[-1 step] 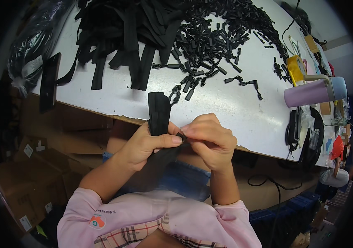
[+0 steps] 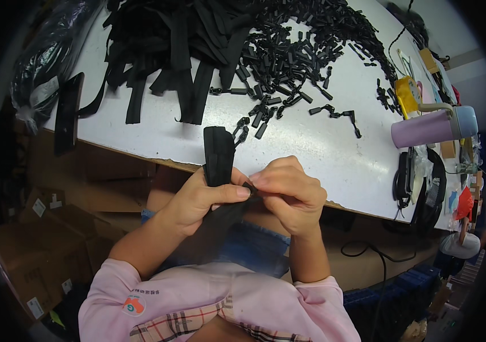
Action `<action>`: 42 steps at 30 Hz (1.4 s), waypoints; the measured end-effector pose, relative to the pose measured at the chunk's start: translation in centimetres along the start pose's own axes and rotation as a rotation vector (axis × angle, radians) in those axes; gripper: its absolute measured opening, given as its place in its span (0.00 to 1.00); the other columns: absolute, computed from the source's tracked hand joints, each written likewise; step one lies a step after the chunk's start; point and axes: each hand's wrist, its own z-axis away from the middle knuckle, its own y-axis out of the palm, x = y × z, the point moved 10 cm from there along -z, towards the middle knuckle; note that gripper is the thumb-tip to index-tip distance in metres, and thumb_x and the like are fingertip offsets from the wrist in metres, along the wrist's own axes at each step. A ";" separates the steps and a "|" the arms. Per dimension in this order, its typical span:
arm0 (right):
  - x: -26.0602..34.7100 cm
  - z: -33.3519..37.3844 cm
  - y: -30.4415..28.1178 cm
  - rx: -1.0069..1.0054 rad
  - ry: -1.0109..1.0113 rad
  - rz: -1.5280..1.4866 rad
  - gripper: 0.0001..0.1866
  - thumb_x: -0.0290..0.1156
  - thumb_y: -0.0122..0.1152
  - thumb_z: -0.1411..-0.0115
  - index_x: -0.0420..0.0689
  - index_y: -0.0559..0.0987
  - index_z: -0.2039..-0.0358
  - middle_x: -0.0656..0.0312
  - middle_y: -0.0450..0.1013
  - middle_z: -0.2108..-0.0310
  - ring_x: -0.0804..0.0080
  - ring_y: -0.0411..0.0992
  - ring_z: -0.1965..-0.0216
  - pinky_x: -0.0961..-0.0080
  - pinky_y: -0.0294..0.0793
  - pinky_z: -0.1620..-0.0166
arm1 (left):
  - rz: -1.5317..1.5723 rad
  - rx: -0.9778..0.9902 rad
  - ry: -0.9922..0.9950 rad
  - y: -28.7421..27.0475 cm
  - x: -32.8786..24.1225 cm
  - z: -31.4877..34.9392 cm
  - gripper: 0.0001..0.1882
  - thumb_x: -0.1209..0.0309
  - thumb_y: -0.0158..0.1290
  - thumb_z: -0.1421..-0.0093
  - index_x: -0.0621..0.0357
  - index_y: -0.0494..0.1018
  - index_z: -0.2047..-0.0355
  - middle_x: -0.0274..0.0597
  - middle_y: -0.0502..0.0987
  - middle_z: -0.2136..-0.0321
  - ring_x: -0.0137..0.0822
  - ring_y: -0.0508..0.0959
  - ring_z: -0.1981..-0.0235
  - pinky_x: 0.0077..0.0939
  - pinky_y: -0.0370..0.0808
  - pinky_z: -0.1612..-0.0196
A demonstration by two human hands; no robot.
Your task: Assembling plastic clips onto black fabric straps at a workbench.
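Note:
My left hand [image 2: 194, 199] is closed around a black zipper tape [image 2: 218, 155], whose folded upper length stands up over the table edge. Between the left thumb and fingers a small dark end [image 2: 248, 187] pokes out. At that end my right hand [image 2: 293, 191] is closed in a pinch; whatever its fingertips grip is too small and covered to name. Just beyond the tape lie a few black zipper sliders with pulls [image 2: 242, 134]. A large heap of similar sliders [image 2: 288, 57] spreads over the white table [image 2: 157, 139], beside a pile of black tapes [image 2: 183, 40].
A dark flat phone-like slab [image 2: 69, 114] sits at the table's left edge, next to clear plastic bags [image 2: 43, 74]. Toward the right are a lilac tumbler [image 2: 422, 132] and a yellow tape roll [image 2: 407, 97]. Cardboard boxes [image 2: 43, 245] stand below left. Another person [image 2: 460, 245] is far right.

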 end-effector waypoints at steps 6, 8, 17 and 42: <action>0.1 -0.1 0.2 0.016 -0.015 0.021 0.15 0.13 0.53 0.66 0.41 0.76 0.74 0.62 0.72 0.74 0.70 0.66 0.72 0.79 0.64 0.67 | -0.051 -0.019 0.019 -0.5 -0.3 0.0 0.08 0.73 0.55 0.56 0.61 0.70 0.74 0.29 0.67 0.83 0.17 0.62 0.83 0.09 0.57 0.80; 0.8 -0.2 0.4 0.038 -0.076 0.074 0.16 0.13 0.53 0.66 0.41 0.76 0.72 0.62 0.72 0.73 0.70 0.66 0.72 0.80 0.64 0.67 | -0.070 -0.033 0.025 -0.5 -0.3 0.1 0.08 0.73 0.55 0.56 0.61 0.70 0.75 0.30 0.68 0.82 0.17 0.64 0.82 0.09 0.59 0.79; -0.9 2.0 -0.1 -0.254 0.246 -0.101 0.11 0.17 0.57 0.60 0.39 0.74 0.72 0.61 0.68 0.77 0.76 0.65 0.76 0.84 0.63 0.73 | -0.425 -0.193 0.630 0.6 -4.9 2.6 0.10 0.76 0.50 0.51 0.64 0.67 0.66 0.34 0.70 0.74 0.20 0.68 0.75 0.12 0.66 0.71; -1.2 2.4 1.1 -0.258 0.179 -0.084 0.03 0.19 0.53 0.52 0.37 0.70 0.75 0.65 0.64 0.78 0.88 0.58 0.83 0.92 0.56 0.81 | -0.448 -0.106 0.697 1.6 -4.9 3.0 0.08 0.81 0.45 0.50 0.67 0.68 0.68 0.35 0.67 0.70 0.18 0.66 0.76 0.11 0.64 0.71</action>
